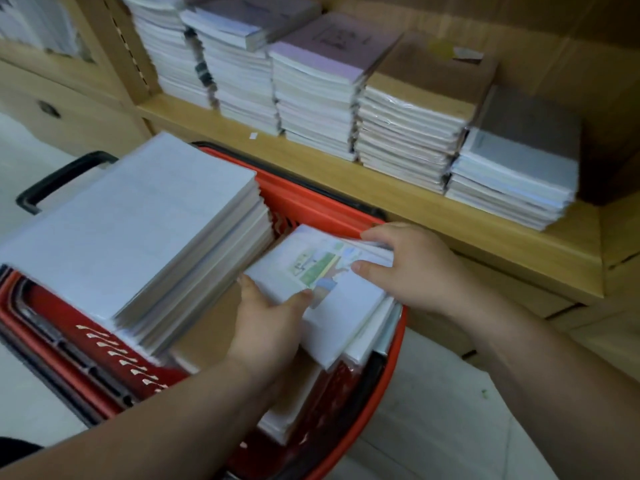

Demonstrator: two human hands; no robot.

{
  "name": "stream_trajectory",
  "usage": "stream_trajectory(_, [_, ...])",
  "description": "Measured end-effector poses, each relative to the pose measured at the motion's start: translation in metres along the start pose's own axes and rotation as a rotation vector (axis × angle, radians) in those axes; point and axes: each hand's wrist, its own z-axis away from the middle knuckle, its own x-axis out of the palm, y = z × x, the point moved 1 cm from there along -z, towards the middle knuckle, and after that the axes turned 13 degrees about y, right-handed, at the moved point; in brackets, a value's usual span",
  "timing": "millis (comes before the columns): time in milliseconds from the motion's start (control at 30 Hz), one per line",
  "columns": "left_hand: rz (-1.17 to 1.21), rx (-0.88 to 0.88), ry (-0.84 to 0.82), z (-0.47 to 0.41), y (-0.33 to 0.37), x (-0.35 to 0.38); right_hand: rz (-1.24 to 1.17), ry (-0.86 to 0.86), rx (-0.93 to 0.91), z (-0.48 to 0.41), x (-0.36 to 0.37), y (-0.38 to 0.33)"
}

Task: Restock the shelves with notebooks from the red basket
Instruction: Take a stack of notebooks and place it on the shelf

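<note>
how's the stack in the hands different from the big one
The held stack is smaller, with a colourful picture; the big stack is plain white. The left hand and right hand grip the held stack; nothing touches the big stack. Both are in the red basket.

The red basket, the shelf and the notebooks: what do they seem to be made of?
Red basket: likely moulded plastic, glossy, with slotted walls. Shelf: light wood or wood-look laminate; faint grain shows, but blur leaves it open. Notebooks: paper, apparently wrapped in clear film, judging by the sheen.
</note>
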Motion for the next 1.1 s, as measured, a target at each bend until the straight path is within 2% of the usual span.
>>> stream_trajectory(233, [0.300, -0.164, -0.012, 0.017, 0.000, 0.004, -0.090, 0.015, 0.165, -0.005, -0.012, -0.001])
stream_trajectory(500, [0.379, -0.259, -0.053, 0.032, 0.002, 0.010, 0.085, 0.010, 0.122, 0.005, -0.004, -0.003])
stream_trajectory(700, [0.417, -0.278, -0.053, 0.037, 0.019, 0.009, -0.276, 0.102, 0.251, 0.011, -0.024, -0.010])
stream_trajectory(833, [0.397, -0.187, -0.094, 0.048, 0.025, 0.002, -0.505, 0.125, 0.408, 0.018, -0.034, -0.004])
stream_trajectory(900, [0.367, -0.088, -0.164, 0.052, 0.029, -0.004, -0.606, 0.071, 0.493, 0.022, -0.036, -0.001])
stream_trajectory(1000, [0.279, 0.074, -0.293, 0.056, 0.038, -0.013, -0.693, 0.002, 0.504, 0.027, -0.038, 0.000])
stream_trajectory(1100, [0.240, 0.256, -0.385, 0.058, 0.050, -0.017, -0.955, -0.038, 0.488, 0.031, -0.042, -0.002])
